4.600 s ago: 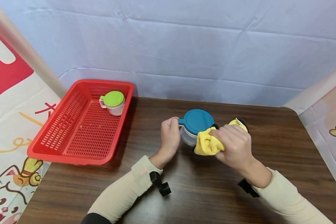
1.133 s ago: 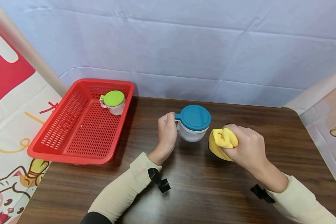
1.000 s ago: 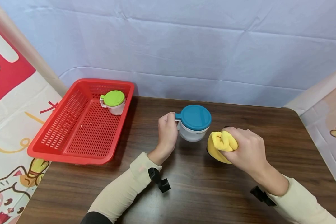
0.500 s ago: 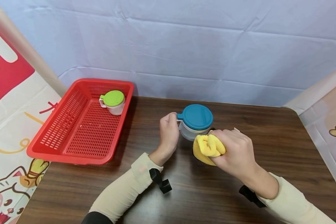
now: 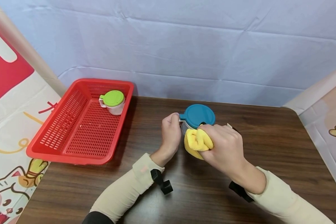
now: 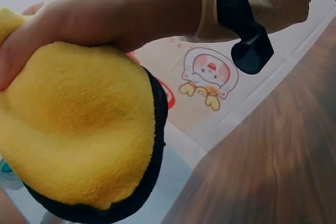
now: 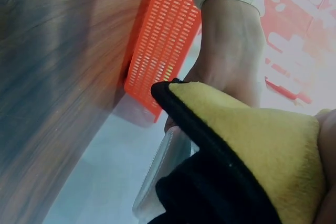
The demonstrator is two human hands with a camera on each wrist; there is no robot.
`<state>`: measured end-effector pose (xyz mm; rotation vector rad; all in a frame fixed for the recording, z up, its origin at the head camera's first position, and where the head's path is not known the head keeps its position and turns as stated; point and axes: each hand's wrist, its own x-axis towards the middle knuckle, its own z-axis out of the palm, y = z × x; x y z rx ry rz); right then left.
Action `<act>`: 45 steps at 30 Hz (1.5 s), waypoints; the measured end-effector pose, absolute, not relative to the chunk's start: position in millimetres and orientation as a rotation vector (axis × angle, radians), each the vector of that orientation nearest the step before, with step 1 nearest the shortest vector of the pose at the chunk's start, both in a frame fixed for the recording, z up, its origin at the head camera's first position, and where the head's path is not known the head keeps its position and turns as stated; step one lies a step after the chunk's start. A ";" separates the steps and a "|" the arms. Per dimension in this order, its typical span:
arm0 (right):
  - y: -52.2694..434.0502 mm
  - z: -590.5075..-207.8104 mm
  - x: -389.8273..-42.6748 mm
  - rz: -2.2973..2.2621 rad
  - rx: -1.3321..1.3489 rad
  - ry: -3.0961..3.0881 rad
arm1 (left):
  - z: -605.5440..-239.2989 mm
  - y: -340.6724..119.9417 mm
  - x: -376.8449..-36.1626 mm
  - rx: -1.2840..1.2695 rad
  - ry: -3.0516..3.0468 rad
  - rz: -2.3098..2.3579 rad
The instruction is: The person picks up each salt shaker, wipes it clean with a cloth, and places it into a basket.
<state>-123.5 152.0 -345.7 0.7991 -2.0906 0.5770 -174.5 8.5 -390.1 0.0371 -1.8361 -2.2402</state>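
In the head view a clear seasoning jar (image 5: 199, 115) with a blue lid is upright over the table. My left hand (image 5: 170, 134) grips its handle from the left. My right hand (image 5: 225, 148) clutches a bunched yellow cloth (image 5: 198, 143) at the jar's front, hiding much of its lower body. The left wrist view is largely filled by the cloth (image 6: 89, 124), yellow with a black edge, under the right hand (image 6: 89, 22). Seen from the right wrist, the jar (image 7: 164, 174) shows partly behind the cloth (image 7: 257, 145) and its black side.
To the left stands a red perforated basket (image 5: 81, 160). Inside, near its back right corner, sits a similar jar (image 5: 114, 101) with a green lid. A pale cloth backdrop (image 5: 168, 56) hangs behind the brown wooden table (image 5: 282, 149).
About a second ago the yellow cloth was apart from the jar, to its right. My right hand has brought it leftward across the jar's front. The left hand and jar have shifted slightly right.
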 end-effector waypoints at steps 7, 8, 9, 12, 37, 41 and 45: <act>142.8 -344.4 -126.5 0.485 0.726 -2.080 | -391.1 10.5 -169.9 -0.023 -1.859 -2.230; 141.9 -344.4 -126.8 0.469 0.718 -2.079 | -391.6 11.0 -169.4 -0.031 -1.866 -2.226; 141.3 -344.5 -127.0 0.453 0.711 -2.077 | -391.9 11.5 -169.0 -0.039 -1.870 -2.223; 140.3 -345.3 -127.5 0.411 0.696 -2.077 | -392.2 12.7 -168.8 -0.064 -1.862 -2.229; 142.1 -347.4 -130.3 0.271 0.715 -2.062 | -394.1 12.4 -170.5 -0.016 -1.929 -2.161; 144.5 -348.0 -129.0 0.275 0.734 -2.044 | -394.5 11.6 -170.5 0.001 -1.942 -2.148; 148.3 -348.1 -128.0 0.282 0.763 -2.025 | -395.1 10.0 -170.9 -0.004 -1.959 -2.144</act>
